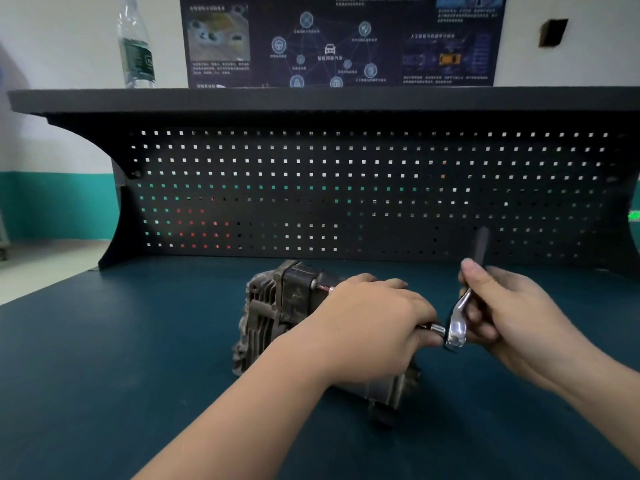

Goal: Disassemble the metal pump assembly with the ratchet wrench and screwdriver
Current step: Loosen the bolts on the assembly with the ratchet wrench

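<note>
Our left hand (pixel 374 327) clenches the socket extension (pixel 431 328) atop the pump assembly (pixel 277 306) on the worktop (pixel 121 358); our right hand (pixel 502 306) grasps the ratchet wrench (pixel 457 323). We judge short, square swings best.

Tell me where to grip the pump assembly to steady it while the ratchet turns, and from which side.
Grip the pump assembly across its top, coming down from above near the ratchet wrench, much as the left hand does now. It lies on its side on the bench, so the upper face is free, and the finned left end is probably awkward.
</note>
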Demonstrator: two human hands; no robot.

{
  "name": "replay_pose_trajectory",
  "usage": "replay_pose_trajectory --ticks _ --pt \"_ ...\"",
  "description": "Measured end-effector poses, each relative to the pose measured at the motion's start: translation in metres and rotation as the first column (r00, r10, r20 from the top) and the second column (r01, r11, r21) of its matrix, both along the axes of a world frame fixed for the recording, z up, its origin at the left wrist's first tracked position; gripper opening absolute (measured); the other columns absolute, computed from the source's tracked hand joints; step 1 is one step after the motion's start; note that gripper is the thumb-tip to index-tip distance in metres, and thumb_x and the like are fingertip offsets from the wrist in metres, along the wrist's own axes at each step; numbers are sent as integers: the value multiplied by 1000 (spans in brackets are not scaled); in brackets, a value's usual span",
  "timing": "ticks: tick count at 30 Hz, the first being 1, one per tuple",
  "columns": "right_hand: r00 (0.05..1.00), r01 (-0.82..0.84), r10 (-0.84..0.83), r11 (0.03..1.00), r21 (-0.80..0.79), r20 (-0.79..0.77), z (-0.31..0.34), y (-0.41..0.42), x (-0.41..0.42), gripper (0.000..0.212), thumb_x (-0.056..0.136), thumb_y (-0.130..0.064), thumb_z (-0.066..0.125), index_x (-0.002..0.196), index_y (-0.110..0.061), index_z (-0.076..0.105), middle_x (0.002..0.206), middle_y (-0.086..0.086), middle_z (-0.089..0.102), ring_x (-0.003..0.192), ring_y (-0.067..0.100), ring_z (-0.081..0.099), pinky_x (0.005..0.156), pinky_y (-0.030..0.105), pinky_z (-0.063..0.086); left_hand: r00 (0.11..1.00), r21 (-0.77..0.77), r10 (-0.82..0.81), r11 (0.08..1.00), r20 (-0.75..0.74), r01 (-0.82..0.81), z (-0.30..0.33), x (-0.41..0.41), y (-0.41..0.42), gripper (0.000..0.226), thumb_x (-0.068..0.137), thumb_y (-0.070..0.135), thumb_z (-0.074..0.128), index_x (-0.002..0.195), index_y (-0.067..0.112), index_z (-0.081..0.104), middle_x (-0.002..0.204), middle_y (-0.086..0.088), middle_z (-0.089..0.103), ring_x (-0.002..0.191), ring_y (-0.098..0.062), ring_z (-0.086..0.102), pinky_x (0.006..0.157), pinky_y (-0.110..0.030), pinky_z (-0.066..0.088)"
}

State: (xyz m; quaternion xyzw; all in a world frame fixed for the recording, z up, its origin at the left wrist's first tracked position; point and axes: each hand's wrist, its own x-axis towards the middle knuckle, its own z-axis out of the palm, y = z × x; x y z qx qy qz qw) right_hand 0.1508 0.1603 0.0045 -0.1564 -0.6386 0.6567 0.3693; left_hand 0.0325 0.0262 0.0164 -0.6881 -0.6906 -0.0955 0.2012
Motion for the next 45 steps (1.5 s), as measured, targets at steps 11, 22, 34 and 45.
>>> replay_pose_trajectory --ticks 11,22,34,45 --pt "999 30 -32 982 186 9 6 -1 0 34 86 -42 51 84 -8 49 44 0 39 33 7 30 34 18 27 998 -18 16 1000 -60 -17 -5 0 6 23 98 33 41 106 22 59 116 11 57 112 -13 46 98 -36 30" --pt "948 317 -203 526 789 -245 -3 -8 13 24 98 -48 41 83 -28 43 64 -4 53 44 9 47 43 15 37 998 61 1 998 -65 3 -6 -1 7 15 93 23 48 104 25 59 110 10 59 108 -11 50 89 -31 36" --pt "974 226 -157 601 767 -164 0 7 16 31 90 -66 41 89 -37 53 64 -6 54 48 10 50 44 17 41 1000 121 -27 992 -10 28 -4 0 5 16 96 25 46 105 24 59 108 9 63 105 -13 52 85 -31 37" --pt "981 195 -152 683 704 -124 6 -10 10 33 90 -59 43 86 -28 52 57 -3 52 46 8 43 50 28 42 998 70 -4 998 -67 8 -8 -1 8 25 99 35 39 110 27 59 119 15 58 110 -11 47 89 -33 34"
